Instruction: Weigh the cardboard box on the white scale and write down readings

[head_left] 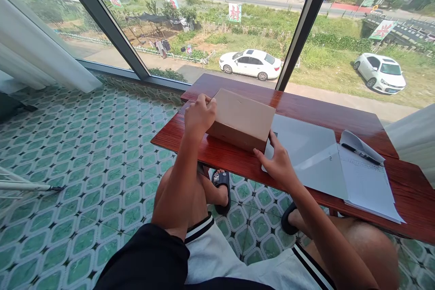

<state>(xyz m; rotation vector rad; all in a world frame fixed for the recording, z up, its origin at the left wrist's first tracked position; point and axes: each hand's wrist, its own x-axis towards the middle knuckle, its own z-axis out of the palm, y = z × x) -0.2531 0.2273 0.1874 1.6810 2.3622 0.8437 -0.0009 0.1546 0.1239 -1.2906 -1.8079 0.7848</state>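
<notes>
A closed brown cardboard box [244,112] rests on the dark red wooden table [173,132], set at a slight angle in front of me. My left hand [201,115] grips its left end, fingers curled around the upper corner and partly hidden. At the lower right corner is my right hand [277,157], with its thumb against the near side and its fingers around the right end. Just right of the box lies a flat pale grey-white board [307,154], partly overlapping some paper sheets.
White paper sheets [369,186] with handwriting lie to the right, a black pen [362,154] on top beside a curled page. Beyond the table stands a large window with a dark frame [302,22]. A green tiled floor [84,167] spreads below, and a white curtain [44,50] hangs at left.
</notes>
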